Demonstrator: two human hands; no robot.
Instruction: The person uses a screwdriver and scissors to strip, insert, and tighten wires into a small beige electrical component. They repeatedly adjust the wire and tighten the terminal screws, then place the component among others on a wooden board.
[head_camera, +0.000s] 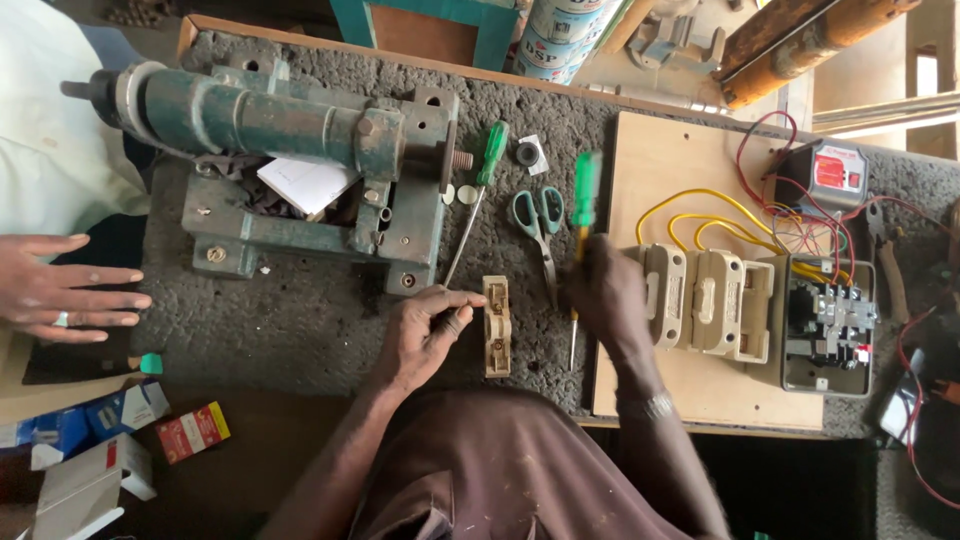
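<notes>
My left hand (428, 325) rests on the dark bench top, its fingertips touching the left side of a beige fuse carrier (496, 326) that lies flat in front of me. My right hand (603, 292) is closed around a green-handled screwdriver (584, 195), the handle sticking up above my fist and the shaft (572, 340) pointing down toward the bench. Just right of that hand, beige fuse units (708, 303) sit on a wooden board (672, 160) with yellow wires (700, 215).
A large green metal machine (290, 130) occupies the bench's left. A second green screwdriver (484, 175) and green-handled scissors (540, 220) lie behind my hands. A contactor box (832, 325) and red wiring are at right. Another person's hand (60, 295) rests at the left edge.
</notes>
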